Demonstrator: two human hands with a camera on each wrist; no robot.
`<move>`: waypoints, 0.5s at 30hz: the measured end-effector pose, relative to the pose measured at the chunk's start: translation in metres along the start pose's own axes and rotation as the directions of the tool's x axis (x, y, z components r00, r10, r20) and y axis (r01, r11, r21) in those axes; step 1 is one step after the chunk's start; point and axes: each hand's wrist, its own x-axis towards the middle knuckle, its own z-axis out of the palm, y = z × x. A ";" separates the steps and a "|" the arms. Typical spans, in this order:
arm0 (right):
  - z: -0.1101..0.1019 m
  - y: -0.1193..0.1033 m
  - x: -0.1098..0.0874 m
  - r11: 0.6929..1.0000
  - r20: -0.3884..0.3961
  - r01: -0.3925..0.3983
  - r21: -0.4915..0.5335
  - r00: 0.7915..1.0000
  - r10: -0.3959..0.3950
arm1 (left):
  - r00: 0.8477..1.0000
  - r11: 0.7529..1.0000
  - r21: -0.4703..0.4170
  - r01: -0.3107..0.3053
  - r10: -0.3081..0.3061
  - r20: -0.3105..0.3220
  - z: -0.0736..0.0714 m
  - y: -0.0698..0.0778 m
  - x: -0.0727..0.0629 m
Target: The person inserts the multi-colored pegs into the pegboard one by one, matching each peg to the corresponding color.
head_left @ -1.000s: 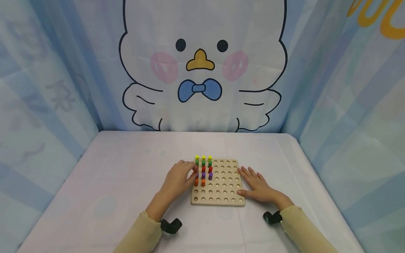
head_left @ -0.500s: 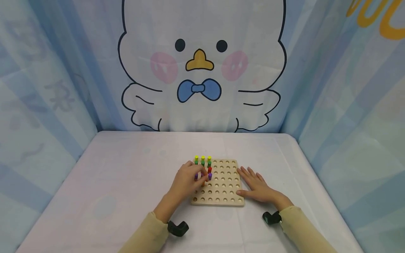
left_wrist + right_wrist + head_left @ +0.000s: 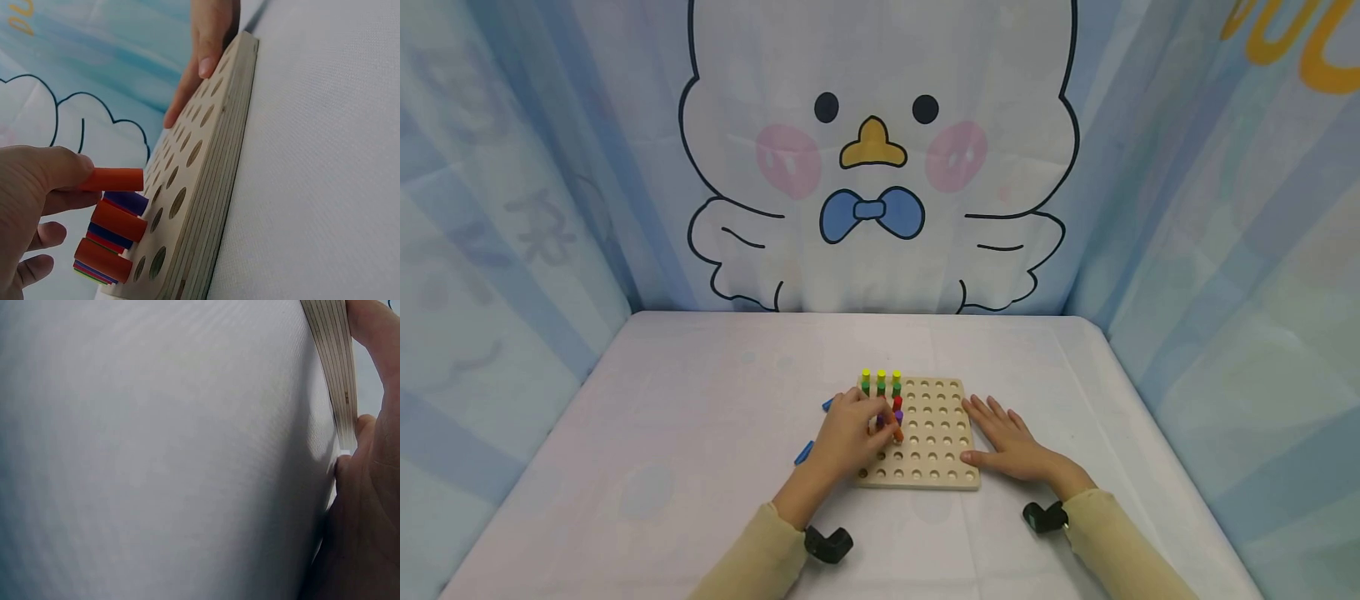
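My left hand (image 3: pixel 850 429) is over the left part of a wooden pegboard (image 3: pixel 934 481). Its thumb and finger pinch an orange peg (image 3: pixel 115 180) at the hole below a purple peg (image 3: pixel 899 417); I cannot tell how deep the peg sits. Two other orange pegs (image 3: pixel 103 261) stand in the same row. Behind them are yellow pegs (image 3: pixel 882 376), green pegs (image 3: pixel 897 389) and a red peg (image 3: pixel 897 403), with more partly hidden by the hand. My right hand (image 3: pixel 1018 446) lies with fingers spread, its thumb and fingertips touching the board's right edge.
Two slim blue pieces lie on the white table to the left: one blue piece (image 3: pixel 827 405) by the left knuckles, another blue piece (image 3: pixel 804 452) beside the wrist. Printed curtains surround the table (image 3: pixel 700 375). Rows of bare holes (image 3: pixel 931 423) fill the board's right part.
My left hand has moved right from the board's left edge to the third column with the orange peg. Two blue pieces now show left of it. My right hand has stayed still.
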 end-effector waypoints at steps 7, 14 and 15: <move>0.000 -0.001 0.000 1.000 -0.001 -0.007 -0.005 1.000 0.007 | 1.000 0.999 0.045 -0.018 0.017 0.024 0.004 -0.001 0.001; 0.000 -0.002 -0.001 1.000 -0.012 0.013 0.009 1.000 -0.013 | 0.998 0.995 0.083 -0.049 0.046 0.039 0.005 0.000 0.003; 0.000 -0.002 -0.001 1.000 -0.016 0.021 0.014 1.000 -0.020 | 0.998 0.995 0.082 -0.051 0.048 0.039 0.005 0.000 0.003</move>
